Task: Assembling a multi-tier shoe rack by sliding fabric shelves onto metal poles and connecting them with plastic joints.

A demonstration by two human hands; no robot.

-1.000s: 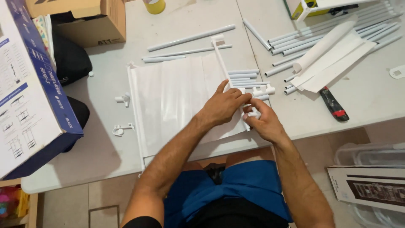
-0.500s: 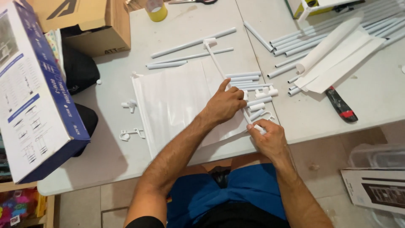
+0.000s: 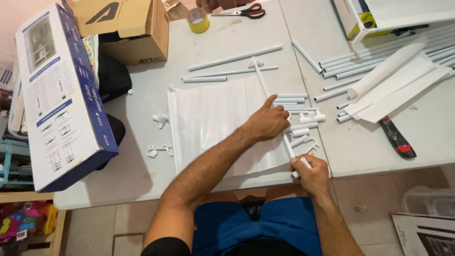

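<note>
On white table (image 3: 142,175), left hand (image 3: 268,121) pressing white sheet (image 3: 213,123), right hand (image 3: 310,173) seemingly gripping tube (image 3: 272,106).

Bright, even indoor light falls from overhead. The blue-and-white printed cardboard box (image 3: 61,95) casts a soft shadow rightward onto the white plastic table (image 3: 137,175). Focus is sharp centrally; edges bend slightly, with mild glare on the tabletop.

white tables (image 3: 142,175) | beige tiled floor (image 3: 90,232) | even bright light
</note>
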